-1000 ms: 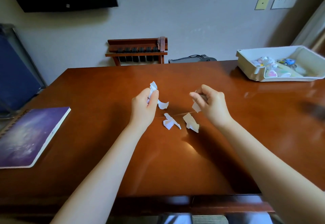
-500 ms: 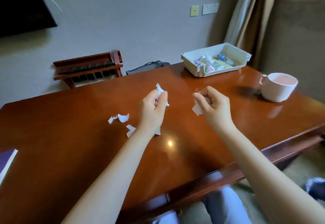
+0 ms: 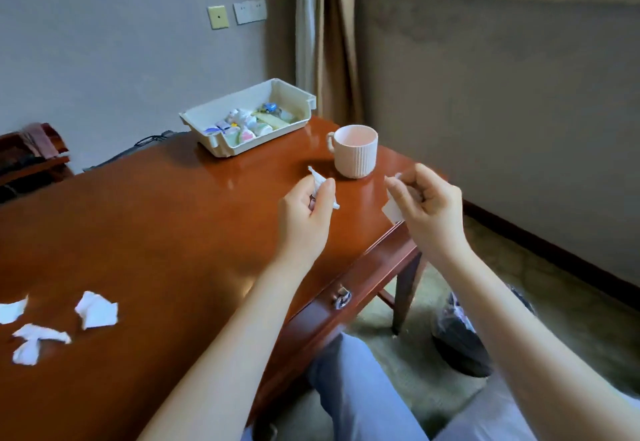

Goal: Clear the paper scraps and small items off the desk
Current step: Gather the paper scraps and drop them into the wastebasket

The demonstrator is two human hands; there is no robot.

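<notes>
Near left, a few torn white scraps (image 3: 97, 310) lie loose on the desk (image 3: 173, 232), crumpled and thin. What looks like a bag-lined bin (image 3: 457, 340) sits on the floor to my right. My left hand (image 3: 304, 212) pinches a crumpled scrap (image 3: 335, 205), and my right hand (image 3: 429, 208) is curled round another (image 3: 393, 212) at the desk corner. I should release both low over the bin, or they'll drift. Pink mug (image 3: 356, 156) beyond.

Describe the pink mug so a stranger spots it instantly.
Start at the glossy reddish-brown wooden desk; follow it to its far right corner. There stands a pale pink ribbed mug, right of the cream plastic tray. It alone is round and handled.
</notes>
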